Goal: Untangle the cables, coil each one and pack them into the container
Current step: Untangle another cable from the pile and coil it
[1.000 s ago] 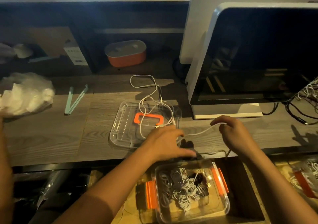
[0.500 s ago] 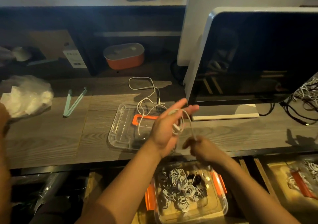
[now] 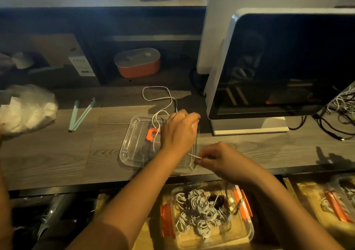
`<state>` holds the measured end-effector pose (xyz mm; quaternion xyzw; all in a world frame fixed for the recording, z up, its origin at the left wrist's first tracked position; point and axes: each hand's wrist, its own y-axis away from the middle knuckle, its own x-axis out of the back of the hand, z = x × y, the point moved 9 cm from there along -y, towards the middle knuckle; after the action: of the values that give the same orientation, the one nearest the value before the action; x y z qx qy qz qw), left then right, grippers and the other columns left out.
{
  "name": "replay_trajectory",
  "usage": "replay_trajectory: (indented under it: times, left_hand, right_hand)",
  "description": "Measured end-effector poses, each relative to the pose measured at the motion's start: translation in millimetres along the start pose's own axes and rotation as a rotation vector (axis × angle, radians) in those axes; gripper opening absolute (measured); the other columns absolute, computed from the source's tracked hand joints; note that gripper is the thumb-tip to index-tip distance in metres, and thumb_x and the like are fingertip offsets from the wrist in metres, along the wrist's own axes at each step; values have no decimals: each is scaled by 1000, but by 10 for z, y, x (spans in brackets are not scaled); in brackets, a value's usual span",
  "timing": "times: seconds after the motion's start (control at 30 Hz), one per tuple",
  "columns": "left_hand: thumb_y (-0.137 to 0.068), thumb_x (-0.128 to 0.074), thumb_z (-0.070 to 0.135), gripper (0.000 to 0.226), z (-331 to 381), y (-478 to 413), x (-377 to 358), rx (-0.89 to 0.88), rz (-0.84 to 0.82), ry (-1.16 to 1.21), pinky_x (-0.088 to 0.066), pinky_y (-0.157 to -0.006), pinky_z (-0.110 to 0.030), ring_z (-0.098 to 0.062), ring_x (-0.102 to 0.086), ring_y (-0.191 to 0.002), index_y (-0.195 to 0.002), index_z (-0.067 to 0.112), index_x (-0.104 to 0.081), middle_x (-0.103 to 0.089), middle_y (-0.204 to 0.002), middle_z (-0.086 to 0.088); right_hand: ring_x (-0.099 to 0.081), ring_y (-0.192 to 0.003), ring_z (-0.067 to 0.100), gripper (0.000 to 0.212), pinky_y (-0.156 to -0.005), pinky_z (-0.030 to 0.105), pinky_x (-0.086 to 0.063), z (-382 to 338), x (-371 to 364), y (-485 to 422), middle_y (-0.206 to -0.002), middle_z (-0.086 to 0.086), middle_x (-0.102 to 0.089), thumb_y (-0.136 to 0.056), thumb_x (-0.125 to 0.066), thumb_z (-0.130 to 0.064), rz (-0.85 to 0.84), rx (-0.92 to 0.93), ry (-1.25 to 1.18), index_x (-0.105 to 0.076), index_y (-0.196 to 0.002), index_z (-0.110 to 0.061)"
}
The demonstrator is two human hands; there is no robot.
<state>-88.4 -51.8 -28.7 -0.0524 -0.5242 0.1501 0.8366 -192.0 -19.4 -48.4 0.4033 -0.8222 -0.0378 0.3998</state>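
A white cable snakes from the back of the desk over a clear lid with an orange seal. My left hand is raised above the lid with its fingers curled round loops of this cable. My right hand pinches the cable's near stretch just right of the lid's front corner. Below the desk edge a clear container with orange clips holds several coiled white and dark cables.
A large dark monitor on a white stand fills the right. More tangled cables lie at far right. An orange box, green tongs and a plastic bag sit left. Another container stands lower right.
My left hand turned from palm-up with fingers spread to knuckles-up, curled round the cable loops. My right hand moved right and up, drawing the cable along.
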Motion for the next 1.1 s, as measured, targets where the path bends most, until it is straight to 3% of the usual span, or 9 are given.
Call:
replay_trajectory:
  times: [0.1,0.33,0.47,0.57,0.73,0.83,0.9,1.0,1.1]
  left_hand:
    - [-95,-40,49,42,-96,22,-160,-25,-155,7,-40,-79,-28,-19,-57,-103,-115,22,-65,-64,-114,-3]
    - [-74,-50,73,79,-110,409,-582,-103,-629,43,-35,-98,-32,-17,-41,-127,-141,34,-35,-43,-141,2]
    - [-87,-59,32,55,-22,541,-658,-202,-726,-58,-41,-93,-33,-21,-49,-118,-138,35,-39,-51,-134,1]
    - [-93,-47,11,49,-48,582,-771,-9,-809,323,-49,-77,-36,-24,-59,-96,-134,37,-46,-59,-122,-4]
    - [-98,-36,2,45,138,513,-659,254,-671,1144,-39,-95,-16,-5,-50,-116,-141,14,-36,-53,-131,4]
    - [-97,-34,3,38,162,449,-643,364,-495,1415,-44,-93,-29,-8,-62,-98,-127,21,-49,-69,-97,0]
    - [-95,-35,-1,39,102,431,-656,403,-359,1432,-50,-74,-29,-14,-62,-75,-118,26,-52,-63,-75,-1]
    - [-95,-38,-1,38,-52,423,-636,464,-193,1315,-37,-46,-19,-7,-43,-54,-109,31,-53,-50,-69,1]
    - [-96,-48,19,18,-119,383,-600,436,-147,1043,-38,-55,-19,-3,-46,-63,-106,31,-56,-52,-75,10]
  right_hand:
    - [-52,-53,-2,13,-53,15,-42,142,133,60,-68,-5,-61,-93,-55,-26,38,-43,-84,-68,-91,-22]
    - [-57,-65,5,12,-56,16,-43,351,400,105,-73,-8,-63,-88,-59,-33,158,-87,48,-63,-78,-29]
    - [-55,-69,4,15,-58,16,-41,431,459,107,-78,-12,-58,-92,-54,-31,91,-89,210,-54,-79,-37]
    - [-55,-71,6,10,-60,18,-43,543,468,56,-82,-9,-60,-94,-52,-27,137,-86,155,-60,-89,-30]
    - [-45,-49,8,28,-50,22,-35,744,142,-4,-65,1,-52,-97,-42,-32,250,-200,-256,-61,-82,-18]
    - [-55,-54,3,32,-55,21,-45,525,-252,-53,-68,0,-59,-100,-37,-32,146,-162,-159,-59,-81,-20]
    - [-59,-68,12,31,-67,33,-50,410,-361,-87,-79,2,-65,-101,-39,-31,106,-106,-39,-60,-80,-20]
    - [-58,-62,8,16,-61,31,-49,337,-489,-99,-79,2,-64,-97,-47,-18,16,-39,-129,-61,-94,-11]
    - [-52,-62,-3,13,-62,21,-43,219,-485,-95,-75,-9,-59,-92,-50,-10,58,51,-68,-59,-87,-19]
